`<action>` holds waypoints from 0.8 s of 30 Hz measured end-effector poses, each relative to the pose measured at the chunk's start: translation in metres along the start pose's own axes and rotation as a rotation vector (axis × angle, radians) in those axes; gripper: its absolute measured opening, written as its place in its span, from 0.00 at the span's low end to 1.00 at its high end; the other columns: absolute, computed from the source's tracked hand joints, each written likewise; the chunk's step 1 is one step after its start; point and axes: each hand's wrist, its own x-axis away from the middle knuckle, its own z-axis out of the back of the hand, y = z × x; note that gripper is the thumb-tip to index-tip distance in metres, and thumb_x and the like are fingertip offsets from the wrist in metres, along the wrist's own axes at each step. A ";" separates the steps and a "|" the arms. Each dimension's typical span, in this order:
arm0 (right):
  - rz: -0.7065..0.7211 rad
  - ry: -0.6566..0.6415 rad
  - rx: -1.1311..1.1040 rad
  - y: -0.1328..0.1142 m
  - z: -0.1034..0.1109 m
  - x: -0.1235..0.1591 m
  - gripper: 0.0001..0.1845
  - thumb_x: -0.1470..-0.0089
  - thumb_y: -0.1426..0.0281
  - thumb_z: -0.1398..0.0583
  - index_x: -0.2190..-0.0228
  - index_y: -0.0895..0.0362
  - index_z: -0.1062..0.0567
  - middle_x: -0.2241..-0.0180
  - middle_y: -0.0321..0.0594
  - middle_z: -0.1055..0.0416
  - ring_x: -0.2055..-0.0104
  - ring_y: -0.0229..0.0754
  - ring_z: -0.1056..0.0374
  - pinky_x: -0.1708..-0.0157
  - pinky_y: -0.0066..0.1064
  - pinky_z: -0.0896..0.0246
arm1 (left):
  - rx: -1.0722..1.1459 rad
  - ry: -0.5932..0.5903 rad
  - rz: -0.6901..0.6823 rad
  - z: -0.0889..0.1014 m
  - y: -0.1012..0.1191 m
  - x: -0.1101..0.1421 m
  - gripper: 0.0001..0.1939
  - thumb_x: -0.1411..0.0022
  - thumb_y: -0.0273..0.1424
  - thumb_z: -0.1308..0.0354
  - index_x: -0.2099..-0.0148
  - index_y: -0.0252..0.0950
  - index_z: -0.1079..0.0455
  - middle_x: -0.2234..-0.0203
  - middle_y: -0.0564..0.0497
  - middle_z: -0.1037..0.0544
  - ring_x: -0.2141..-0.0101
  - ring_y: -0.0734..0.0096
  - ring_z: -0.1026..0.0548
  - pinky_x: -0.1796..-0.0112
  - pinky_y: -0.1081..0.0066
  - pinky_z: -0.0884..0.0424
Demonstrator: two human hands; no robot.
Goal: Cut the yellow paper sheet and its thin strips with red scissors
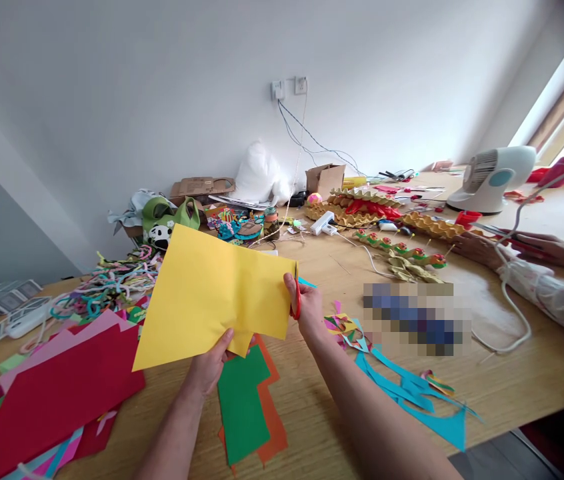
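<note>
A large sheet of yellow paper [197, 293] is held up over the table, creased down its middle. My left hand [212, 365] pinches its lower edge between thumb and fingers. In my right hand [307, 303] is a pair of scissors with red handles [296, 300], at the right edge of the sheet; the blades are mostly hidden. Beneath the sheet lie a cut piece of green paper [245, 407] and an orange piece [273, 420]. Blue paper offcuts [412, 393] and small coloured scraps [346, 327] rest beside my right forearm.
Red and pink sheets [72, 393] are piled at left, below tangled pipe cleaners [112, 287]. A white power strip [323, 223], egg-carton strips [402, 250] and a fan [497, 177] stand farther back. Another person's hands [477, 248] are at right, near a white cable [517, 307].
</note>
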 end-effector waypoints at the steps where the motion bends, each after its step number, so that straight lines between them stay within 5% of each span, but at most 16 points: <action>1: -0.006 0.010 0.004 0.000 0.000 0.000 0.28 0.60 0.46 0.39 0.83 0.60 0.29 0.85 0.37 0.31 0.85 0.36 0.38 0.87 0.24 0.50 | 0.006 0.001 0.002 0.000 0.000 0.000 0.20 0.52 0.35 0.35 0.56 0.33 0.28 0.61 0.44 0.21 0.58 0.52 0.24 0.59 0.58 0.26; 24: -0.050 -0.006 -0.041 -0.002 -0.002 0.002 0.31 0.60 0.43 0.41 0.76 0.61 0.23 0.86 0.40 0.29 0.88 0.36 0.40 0.91 0.26 0.57 | 0.035 -0.018 0.018 -0.001 0.001 0.001 0.28 0.52 0.34 0.34 0.48 0.33 0.32 0.60 0.44 0.21 0.60 0.55 0.23 0.60 0.60 0.26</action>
